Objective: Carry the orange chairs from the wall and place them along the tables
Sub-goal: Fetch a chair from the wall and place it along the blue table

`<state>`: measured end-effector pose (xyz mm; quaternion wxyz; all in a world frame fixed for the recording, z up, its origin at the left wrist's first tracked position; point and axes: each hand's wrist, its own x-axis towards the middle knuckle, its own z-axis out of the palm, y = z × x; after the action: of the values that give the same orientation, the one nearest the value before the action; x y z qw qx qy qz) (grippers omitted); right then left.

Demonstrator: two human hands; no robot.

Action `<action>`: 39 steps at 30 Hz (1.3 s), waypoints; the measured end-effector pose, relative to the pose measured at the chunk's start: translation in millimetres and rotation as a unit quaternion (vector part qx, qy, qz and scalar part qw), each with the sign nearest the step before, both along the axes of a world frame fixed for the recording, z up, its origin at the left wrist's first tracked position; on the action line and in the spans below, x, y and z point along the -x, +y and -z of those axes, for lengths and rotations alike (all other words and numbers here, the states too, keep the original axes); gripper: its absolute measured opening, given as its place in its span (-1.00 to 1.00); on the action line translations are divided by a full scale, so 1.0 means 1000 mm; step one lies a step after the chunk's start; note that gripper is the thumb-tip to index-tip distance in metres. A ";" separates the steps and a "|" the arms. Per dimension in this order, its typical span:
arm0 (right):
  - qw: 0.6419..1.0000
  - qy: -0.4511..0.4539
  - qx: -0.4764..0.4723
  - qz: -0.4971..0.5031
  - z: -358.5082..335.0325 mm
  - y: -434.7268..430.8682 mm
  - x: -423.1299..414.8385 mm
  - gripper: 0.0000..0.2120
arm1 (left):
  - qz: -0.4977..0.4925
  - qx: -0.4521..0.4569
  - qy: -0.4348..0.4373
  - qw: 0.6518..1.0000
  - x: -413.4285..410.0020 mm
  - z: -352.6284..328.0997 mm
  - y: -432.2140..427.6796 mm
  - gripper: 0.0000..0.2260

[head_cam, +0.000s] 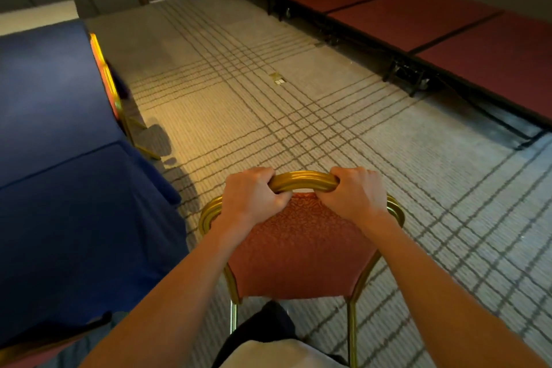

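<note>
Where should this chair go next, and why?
Probably a short carry left, toward the blue-clothed table. Both the left hand and right hand grip the orange chair by its gold top rail, it is apart from the table, and a second chair already sits along that edge.

Open patterned carpet [254, 104] is stretching ahead toward the far wall. Blue-draped tables [59, 128] are crowding the left (a tucked chair [107, 84] is jutting from their edge), low red platforms [433, 21] are lining the right, and the held chair [301, 248] is blocking the near centre.
</note>
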<state>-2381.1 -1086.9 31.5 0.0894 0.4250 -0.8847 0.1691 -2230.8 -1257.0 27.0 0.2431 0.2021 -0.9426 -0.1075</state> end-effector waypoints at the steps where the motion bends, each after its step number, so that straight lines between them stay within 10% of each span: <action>1: 1.000 0.000 0.001 -0.004 -0.001 -0.012 0.014 -0.58 | -0.006 -0.001 -0.004 1.000 0.013 -0.001 -0.011 -0.64; 39: 0.965 -0.026 -0.124 -0.229 0.007 -0.679 0.535 -0.62 | -0.260 -0.121 -0.034 0.957 0.476 0.017 -0.587 -0.65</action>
<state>-2916.2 -1765.5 24.7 -0.0276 0.6194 -0.7799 0.0850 -2707.0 -1843.7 9.9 0.2045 0.4714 -0.8452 -0.1469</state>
